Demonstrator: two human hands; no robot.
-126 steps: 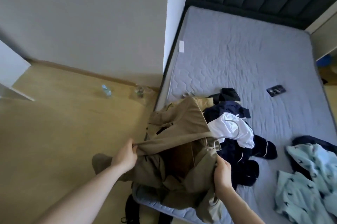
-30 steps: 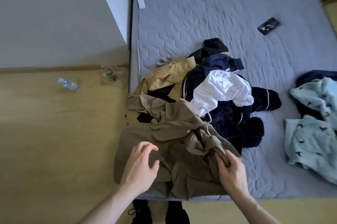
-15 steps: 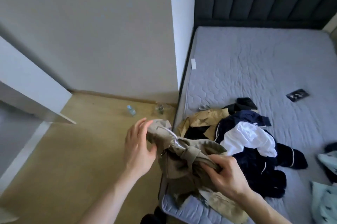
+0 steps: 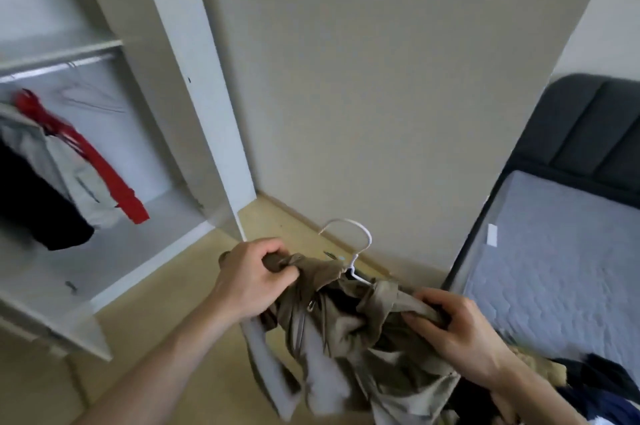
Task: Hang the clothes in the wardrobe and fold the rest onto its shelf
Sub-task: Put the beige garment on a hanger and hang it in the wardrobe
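A khaki jacket hangs on a white hanger, held in the air between my hands. My left hand grips one shoulder of the jacket, my right hand grips the other. The hanger's hook sticks up between them. The open wardrobe stands at the left, with a rail below its shelf. On the rail hang a red and grey garment, a dark one and bare wire hangers.
The bed with its grey mattress and dark headboard lies at the right. More clothes sit at its near corner. A beige wall is ahead, wooden floor below, and the wardrobe's open door juts out.
The view swung up and left from the bed to the wardrobe. Both hands lifted the khaki jacket off the bed, and my left hand closed on its shoulder.
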